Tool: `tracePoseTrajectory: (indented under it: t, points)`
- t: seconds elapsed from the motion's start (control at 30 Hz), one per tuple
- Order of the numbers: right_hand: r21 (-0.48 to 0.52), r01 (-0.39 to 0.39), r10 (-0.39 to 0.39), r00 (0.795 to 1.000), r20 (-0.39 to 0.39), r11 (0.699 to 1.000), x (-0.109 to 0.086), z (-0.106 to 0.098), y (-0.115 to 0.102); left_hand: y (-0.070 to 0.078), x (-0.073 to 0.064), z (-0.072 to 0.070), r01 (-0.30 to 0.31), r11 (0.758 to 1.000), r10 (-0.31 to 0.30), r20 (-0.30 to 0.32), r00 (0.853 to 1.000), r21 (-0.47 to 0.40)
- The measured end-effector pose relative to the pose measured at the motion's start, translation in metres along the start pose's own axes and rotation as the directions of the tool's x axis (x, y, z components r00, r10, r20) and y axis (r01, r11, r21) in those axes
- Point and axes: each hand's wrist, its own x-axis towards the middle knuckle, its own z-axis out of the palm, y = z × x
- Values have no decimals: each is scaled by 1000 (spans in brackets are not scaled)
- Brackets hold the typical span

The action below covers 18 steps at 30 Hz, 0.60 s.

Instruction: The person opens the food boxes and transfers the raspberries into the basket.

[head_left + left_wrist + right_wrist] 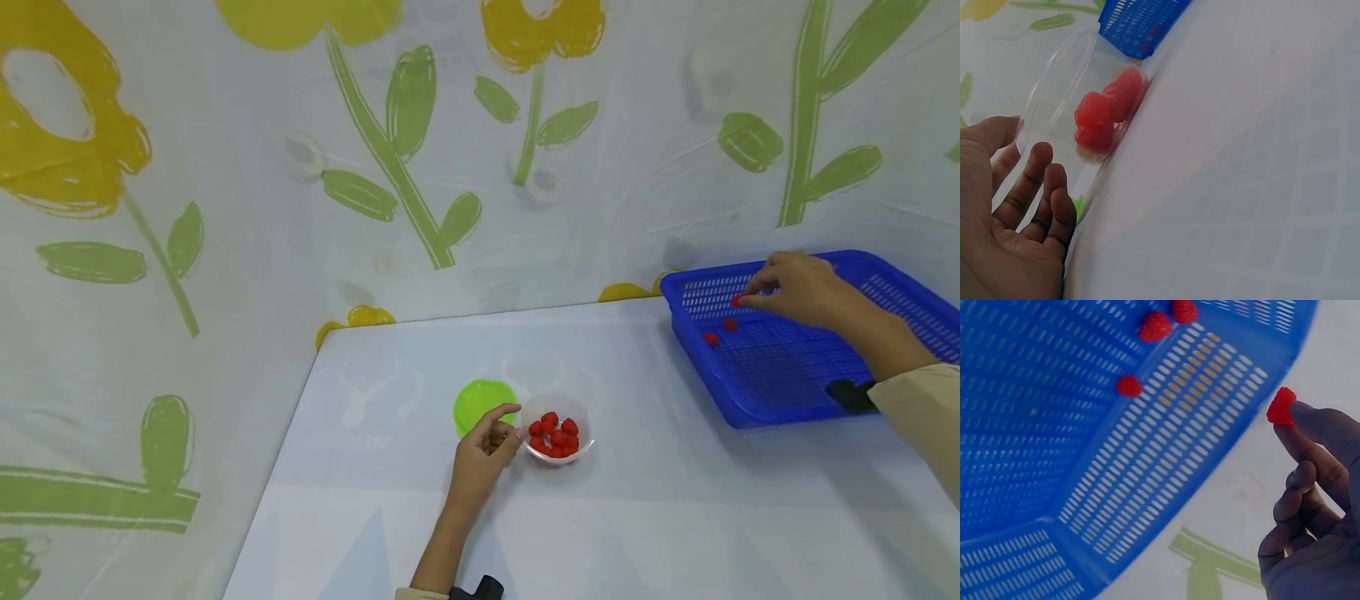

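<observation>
Two hands — one raspberry aloft

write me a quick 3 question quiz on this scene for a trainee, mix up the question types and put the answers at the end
1. True or false: the right hand pinches a single red raspberry.

2. Multiple choice: what colour is the round piece beside the clear bowl?
(a) orange
(b) green
(c) blue

3. Fill in the missing number: in the right wrist view, ___ loose raspberries lie inside the blue basket.

Key: 1. True. 2. (b) green. 3. Three.
</observation>
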Motion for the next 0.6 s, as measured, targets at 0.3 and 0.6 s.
tracePoseTrajectory:
  t: [0.3, 0.6]
  points:
    - [53, -50, 45, 995, 87, 997, 13, 15, 16, 2, 0, -3, 3, 1000, -3, 1, 1000, 12]
    - [46, -60, 48, 973, 227, 997, 21, 29, 19, -1, -1, -4, 13, 1000, -13, 0, 1000, 17]
